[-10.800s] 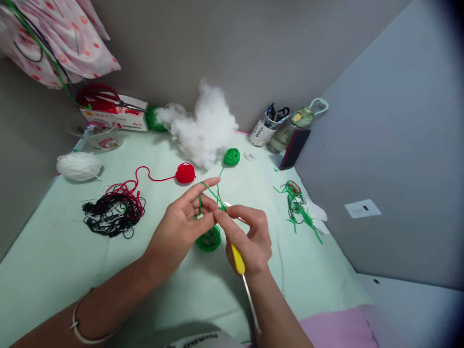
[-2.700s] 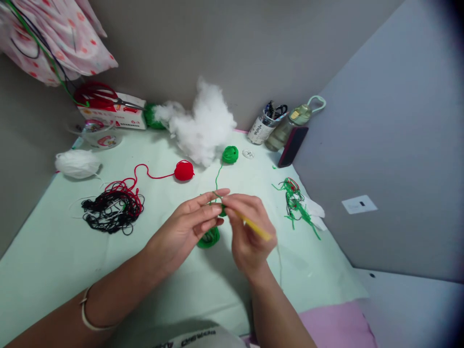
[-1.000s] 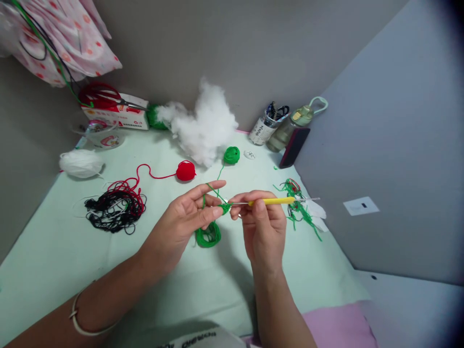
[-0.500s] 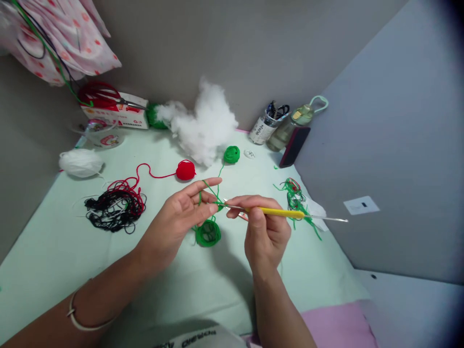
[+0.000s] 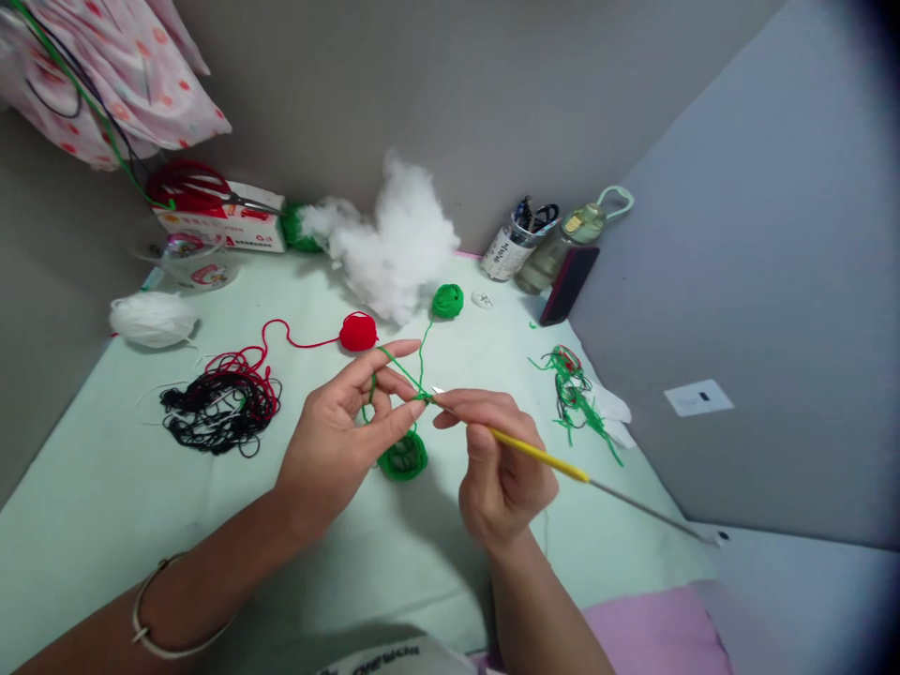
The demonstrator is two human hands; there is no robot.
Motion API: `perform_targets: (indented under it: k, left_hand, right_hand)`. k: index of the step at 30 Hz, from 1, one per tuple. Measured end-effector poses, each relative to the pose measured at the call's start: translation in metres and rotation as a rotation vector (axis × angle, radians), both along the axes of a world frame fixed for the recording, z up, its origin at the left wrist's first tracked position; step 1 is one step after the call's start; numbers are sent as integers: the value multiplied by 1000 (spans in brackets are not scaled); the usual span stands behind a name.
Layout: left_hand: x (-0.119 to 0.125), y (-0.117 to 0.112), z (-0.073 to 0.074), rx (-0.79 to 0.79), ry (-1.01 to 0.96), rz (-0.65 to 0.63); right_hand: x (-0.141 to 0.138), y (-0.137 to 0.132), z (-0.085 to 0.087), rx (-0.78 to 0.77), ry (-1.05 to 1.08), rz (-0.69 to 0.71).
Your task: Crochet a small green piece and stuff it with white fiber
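Between the fingertips of my left hand (image 5: pixel 344 427) is a small piece of green crochet work (image 5: pixel 424 397), and green yarn runs over its raised index finger. My right hand (image 5: pixel 507 464) grips a yellow-handled crochet hook (image 5: pixel 541 455), whose tip meets the green work at my left fingertips. The hook's other metal end points down to the right. From the work, a strand leads up to a small green yarn ball (image 5: pixel 448 301). A wound ring of green yarn (image 5: pixel 404 457) lies on the table just below my left fingers, partly hidden by them.
Red (image 5: pixel 358 332) and white yarn balls (image 5: pixel 155 319) and a black yarn tangle (image 5: pixel 221 412) lie left. White stuffing (image 5: pixel 400 239), a boxed item with scissors (image 5: pixel 189 186) and a pen cup (image 5: pixel 507 251) line the back. A bottle (image 5: pixel 555 253), phone (image 5: pixel 569 286) and green scraps (image 5: pixel 577 394) are right.
The crochet hook has tilted, its free end swinging downward on the right. My right hand has shifted slightly down and left, and my left index finger has moved a little left.
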State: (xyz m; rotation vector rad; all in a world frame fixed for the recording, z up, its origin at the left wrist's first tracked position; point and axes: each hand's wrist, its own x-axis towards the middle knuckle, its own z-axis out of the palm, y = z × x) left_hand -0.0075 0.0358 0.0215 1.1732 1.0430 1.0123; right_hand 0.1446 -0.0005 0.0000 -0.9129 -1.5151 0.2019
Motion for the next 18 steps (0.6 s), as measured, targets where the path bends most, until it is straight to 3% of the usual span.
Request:
perform_targets:
  k: [8, 13, 18]
  left_hand:
    - [-3, 7, -7, -4, 3, -41]
    - [-2, 5, -6, 39, 35, 35]
    - [-1, 7, -6, -140, -118, -75]
  right_hand:
    - [1, 2, -3, -35, -40, -10]
    - [3, 5, 1, -58, -34, 21]
    - [0, 6, -5, -3, -237, -79]
